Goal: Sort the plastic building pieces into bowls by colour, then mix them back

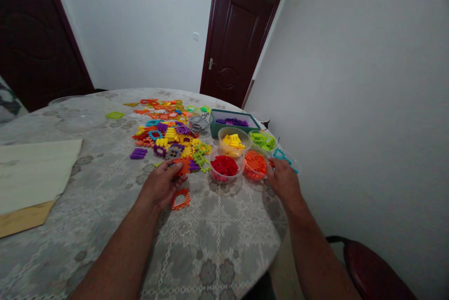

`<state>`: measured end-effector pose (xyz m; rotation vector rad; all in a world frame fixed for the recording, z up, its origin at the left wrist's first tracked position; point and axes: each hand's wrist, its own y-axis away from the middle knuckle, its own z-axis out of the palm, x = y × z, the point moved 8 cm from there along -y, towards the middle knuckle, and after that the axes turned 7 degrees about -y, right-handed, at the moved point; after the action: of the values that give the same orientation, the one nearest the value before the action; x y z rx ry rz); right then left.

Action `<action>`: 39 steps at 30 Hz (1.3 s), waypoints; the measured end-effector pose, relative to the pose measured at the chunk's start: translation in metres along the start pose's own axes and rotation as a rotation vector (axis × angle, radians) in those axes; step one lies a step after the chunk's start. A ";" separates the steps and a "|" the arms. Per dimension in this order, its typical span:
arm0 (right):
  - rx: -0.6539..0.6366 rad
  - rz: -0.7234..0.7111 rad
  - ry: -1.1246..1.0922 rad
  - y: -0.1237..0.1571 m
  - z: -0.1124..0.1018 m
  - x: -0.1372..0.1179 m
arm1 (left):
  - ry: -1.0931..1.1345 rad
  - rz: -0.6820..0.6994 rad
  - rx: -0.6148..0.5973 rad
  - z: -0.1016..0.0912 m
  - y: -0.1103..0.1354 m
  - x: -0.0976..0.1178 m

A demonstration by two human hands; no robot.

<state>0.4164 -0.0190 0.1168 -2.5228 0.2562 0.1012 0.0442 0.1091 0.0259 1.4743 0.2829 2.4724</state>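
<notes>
My left hand [164,182] pinches an orange notched plastic building piece [183,168] at the near edge of a mixed pile. An orange ring-shaped piece [181,199] lies on the cloth just below that hand. My right hand [285,177] is at the right rim of a clear bowl of orange pieces [255,162]. Its fingers are closed; a bit of orange shows by the fingertips, but what they grip is unclear. Left of that bowl stands a clear bowl of red pieces [225,166]. Purple pieces [138,153] lie at the pile's left edge.
Behind are bowls of yellow [233,142], lime green [262,140] and grey pieces [199,123]. A green box [218,131] holds purple pieces; blue pieces [282,156] lie beyond my right hand. Pale board [38,169] rests at left. A wall borders the table's right side.
</notes>
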 end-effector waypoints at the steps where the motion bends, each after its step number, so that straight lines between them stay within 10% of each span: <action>1: -0.016 0.022 0.025 0.000 0.000 -0.001 | -0.007 0.000 -0.001 0.000 -0.001 0.000; 10: 0.138 0.081 -0.059 -0.001 -0.032 -0.008 | -0.005 0.016 -0.026 0.001 0.002 0.000; 23: -0.221 -0.410 -0.823 0.048 -0.007 -0.199 | -0.306 0.028 -0.283 0.025 0.022 -0.001; 34: -0.203 -0.412 -0.842 0.049 -0.004 -0.202 | -0.515 0.106 -0.505 0.044 0.036 -0.001; 39: -0.063 -0.259 -0.734 0.034 -0.027 -0.153 | -0.877 0.278 -0.417 0.036 0.036 0.022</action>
<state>0.2602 -0.0369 0.1400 -2.3680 -0.3700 0.9097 0.0619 0.0832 0.0718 2.2768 -0.5900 1.6367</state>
